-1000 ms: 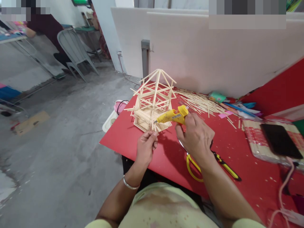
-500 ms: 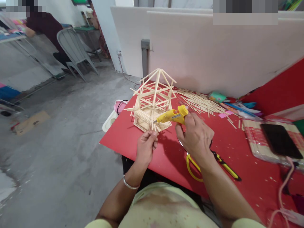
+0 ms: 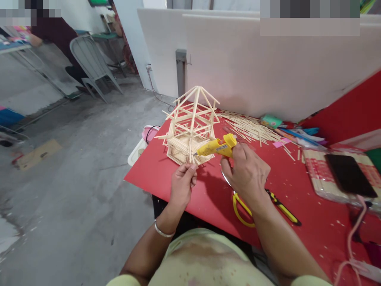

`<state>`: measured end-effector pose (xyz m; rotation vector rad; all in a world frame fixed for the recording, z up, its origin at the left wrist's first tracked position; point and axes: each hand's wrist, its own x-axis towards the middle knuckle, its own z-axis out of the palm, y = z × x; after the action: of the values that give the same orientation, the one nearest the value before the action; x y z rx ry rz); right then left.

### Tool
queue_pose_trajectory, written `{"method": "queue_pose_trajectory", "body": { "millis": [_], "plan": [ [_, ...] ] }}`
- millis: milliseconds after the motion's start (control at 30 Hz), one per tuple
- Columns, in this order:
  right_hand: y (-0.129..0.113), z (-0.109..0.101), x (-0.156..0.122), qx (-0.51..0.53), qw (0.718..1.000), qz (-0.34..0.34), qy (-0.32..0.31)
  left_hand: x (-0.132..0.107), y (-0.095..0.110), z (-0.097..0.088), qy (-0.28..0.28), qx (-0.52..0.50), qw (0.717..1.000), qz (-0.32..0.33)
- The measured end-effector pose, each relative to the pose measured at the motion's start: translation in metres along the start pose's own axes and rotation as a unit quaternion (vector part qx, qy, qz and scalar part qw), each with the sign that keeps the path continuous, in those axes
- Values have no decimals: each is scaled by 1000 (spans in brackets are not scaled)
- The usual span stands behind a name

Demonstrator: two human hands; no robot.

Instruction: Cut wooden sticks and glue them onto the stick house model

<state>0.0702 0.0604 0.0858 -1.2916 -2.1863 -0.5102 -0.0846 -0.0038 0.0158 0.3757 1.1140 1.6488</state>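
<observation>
Right hand (image 3: 247, 174) grasps the yellow plastic glue gun (image 3: 216, 147), its long axis running leftward, nozzle toward the pale wooden stick-frame house (image 3: 190, 127) just ahead of both hands. Left hand (image 3: 182, 184), nearer the house, pinches a thin wooden stick (image 3: 191, 159) at the nozzle tip.

A small yellow glue gun (image 3: 217, 147) is held nearly level above the red table (image 3: 154, 174), its metal nozzle pointing left at the foot of the stick house (image 3: 190, 127). The house is a pale open frame of thin sticks with a peaked roof. It stands upright near the table's corner.
</observation>
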Motion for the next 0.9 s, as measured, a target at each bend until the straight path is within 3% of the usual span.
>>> {"method": "queue_pose_trajectory", "body": {
  "millis": [900],
  "plan": [
    [6,-3,-11,-9,1000,5,5,2,-4,3,-4,-3,1000,23]
  ]
}}
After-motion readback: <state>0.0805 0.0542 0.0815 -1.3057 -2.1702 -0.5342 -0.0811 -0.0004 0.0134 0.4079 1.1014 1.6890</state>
